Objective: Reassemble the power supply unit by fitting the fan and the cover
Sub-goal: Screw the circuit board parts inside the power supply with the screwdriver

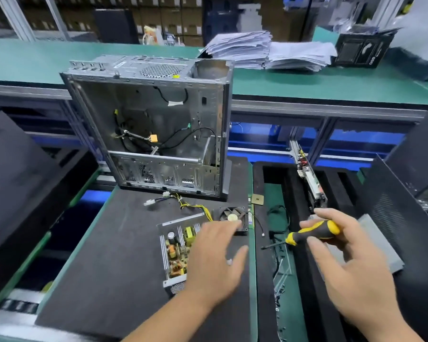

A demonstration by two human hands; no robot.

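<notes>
Your left hand point(215, 262) hovers with fingers spread wide over the open power supply unit point(177, 253) on the dark worktop point(104, 255), holding nothing. Your right hand point(341, 245), right of the unit, curls its fingers round a yellow-and-black screwdriver point(311, 234), tip aimed back toward the unit. The fan point(232, 218) lies just beyond the unit, under your left fingertips, not yet fitted; a grey metal piece point(381, 245), possibly the cover, sits right of the unit beneath your right hand. Risks: the tip could scrape the bare board, or the fan's thin lead point(258, 224) could get pinched. Farther back stands 1 empty computer case point(153, 124).
</notes>
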